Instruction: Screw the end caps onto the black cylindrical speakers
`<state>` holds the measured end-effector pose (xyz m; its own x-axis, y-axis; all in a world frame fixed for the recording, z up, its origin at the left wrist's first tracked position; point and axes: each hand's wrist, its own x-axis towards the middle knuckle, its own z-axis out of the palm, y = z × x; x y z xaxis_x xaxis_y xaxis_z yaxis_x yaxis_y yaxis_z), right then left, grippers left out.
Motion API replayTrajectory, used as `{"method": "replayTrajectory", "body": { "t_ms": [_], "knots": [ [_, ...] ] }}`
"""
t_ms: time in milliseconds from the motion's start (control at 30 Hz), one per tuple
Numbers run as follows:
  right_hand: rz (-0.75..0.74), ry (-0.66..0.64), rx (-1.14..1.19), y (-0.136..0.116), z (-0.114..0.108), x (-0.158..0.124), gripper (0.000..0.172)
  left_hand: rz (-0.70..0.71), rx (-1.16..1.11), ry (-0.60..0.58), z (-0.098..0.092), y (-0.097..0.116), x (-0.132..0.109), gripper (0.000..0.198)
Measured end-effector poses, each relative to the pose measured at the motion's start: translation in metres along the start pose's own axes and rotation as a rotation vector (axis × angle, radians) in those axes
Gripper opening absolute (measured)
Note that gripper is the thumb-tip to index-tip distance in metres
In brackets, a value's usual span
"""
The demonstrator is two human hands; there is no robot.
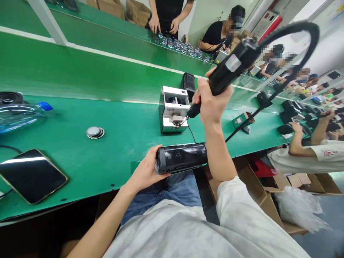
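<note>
My right hand (213, 102) is wrapped round a black electric screwdriver (232, 66), raised over the bench with its cable looping off to the right. The tip of the screwdriver points down-left, at the front of a silver screw feeder (175, 109); whether it touches is too small to tell. My left hand (146, 168) grips the left end of a black speaker housing (184, 157) with perforated patches, lying lengthwise at the bench's near edge above my lap. My right forearm passes in front of the housing's right end.
On the green bench (120, 122) lie small round discs (95, 132), a phone (33, 175) and a plastic bottle (21, 114). Another black housing (188, 84) stands behind the feeder. A small green box (243, 120) is to the right. Co-workers sit across and right; cartons (252, 179) stand below.
</note>
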<state>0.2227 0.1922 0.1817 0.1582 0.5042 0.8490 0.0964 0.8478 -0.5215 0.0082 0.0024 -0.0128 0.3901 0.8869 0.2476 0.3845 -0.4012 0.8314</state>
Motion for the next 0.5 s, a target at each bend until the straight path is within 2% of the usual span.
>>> {"method": "replayTrajectory", "body": {
  "t_ms": [100,200,333,500],
  "knots": [
    [-0.031,0.01,-0.046,-0.002,-0.001,0.003,0.058,-0.001,-0.009,0.01,0.0,0.0,0.0,0.109],
    [-0.008,0.026,-0.081,0.003,0.008,0.005,0.058,-0.019,-0.003,0.01,0.0,0.0,0.001,0.109],
    [0.129,0.077,-0.078,0.005,0.021,0.006,0.047,-0.022,0.012,0.015,0.001,-0.003,-0.001,0.108],
    [0.315,0.082,-0.045,-0.009,0.019,0.01,0.032,-0.032,0.05,0.032,0.005,-0.012,-0.004,0.103]
  ]
}}
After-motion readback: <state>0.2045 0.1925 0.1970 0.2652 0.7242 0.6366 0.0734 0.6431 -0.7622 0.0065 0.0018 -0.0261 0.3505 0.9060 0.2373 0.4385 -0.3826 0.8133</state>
